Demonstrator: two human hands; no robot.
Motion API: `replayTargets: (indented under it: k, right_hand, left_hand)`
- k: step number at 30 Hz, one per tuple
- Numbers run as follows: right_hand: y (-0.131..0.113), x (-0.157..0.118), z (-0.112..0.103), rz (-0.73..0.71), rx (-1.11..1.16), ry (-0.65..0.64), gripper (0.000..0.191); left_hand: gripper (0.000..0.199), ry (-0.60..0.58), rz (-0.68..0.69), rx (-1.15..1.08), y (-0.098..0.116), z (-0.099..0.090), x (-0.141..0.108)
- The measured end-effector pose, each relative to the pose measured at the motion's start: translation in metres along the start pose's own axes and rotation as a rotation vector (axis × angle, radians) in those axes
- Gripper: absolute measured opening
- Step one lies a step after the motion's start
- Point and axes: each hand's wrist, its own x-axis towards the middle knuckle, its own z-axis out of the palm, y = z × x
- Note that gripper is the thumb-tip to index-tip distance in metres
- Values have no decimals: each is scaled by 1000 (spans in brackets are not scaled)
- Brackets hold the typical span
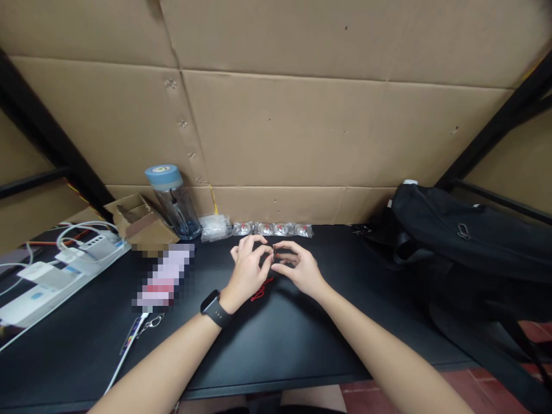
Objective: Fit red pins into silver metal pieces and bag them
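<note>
Over the middle of the black table point(267, 345), my left hand point(251, 264) and my right hand point(302, 269) meet at the fingertips. Between them they pinch a small, thin, dark object point(273, 253), seen nearly edge-on and too small to name. A black watch is on my left wrist. A red cord point(260, 291) lies on the table just below the hands. Behind them, along the cardboard wall, is a row of several small clear packets point(266, 229) with round silvery items and red marks inside. A stack of clear plastic bags point(215, 227) lies left of the row.
At the left are a clear bottle with a blue lid point(175, 207), an open cardboard box point(140, 221), a blurred phone-like item point(166, 276) on a white cable, and a white power strip point(56, 282). A black bag point(470, 241) fills the right side.
</note>
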Motion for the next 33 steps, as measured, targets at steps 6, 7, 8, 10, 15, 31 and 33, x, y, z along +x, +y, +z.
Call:
replayTargets:
  k: [6, 7, 8, 10, 15, 31, 33]
  right_hand:
    - [-1, 1, -8, 64, 13, -53, 50]
    - [-2, 2, -11, 62, -25, -70, 46]
    - [-3, 3, -14, 50, -80, -87, 40]
    - [-6, 3, -19, 2, -214, -111, 26]
    - [-11, 4, -20, -102, -361, -141, 15]
    - [-4, 4, -33, -204, -797, -124, 3]
    - [-4, 3, -36, -175, -853, -148, 5]
  left_hand:
    - [11, 29, 106, 105, 4, -7, 1]
    - [12, 27, 122, 118, 4, -9, 1]
    - [12, 26, 135, 129, 4, -11, 2]
    - [12, 24, 155, 139, 4, -14, 2]
    - [10, -19, 171, 108, 2, -14, 2]
    - [31, -430, 147, -24, -27, 2, 3]
    - [29, -406, 122, -12, -34, 0, 6]
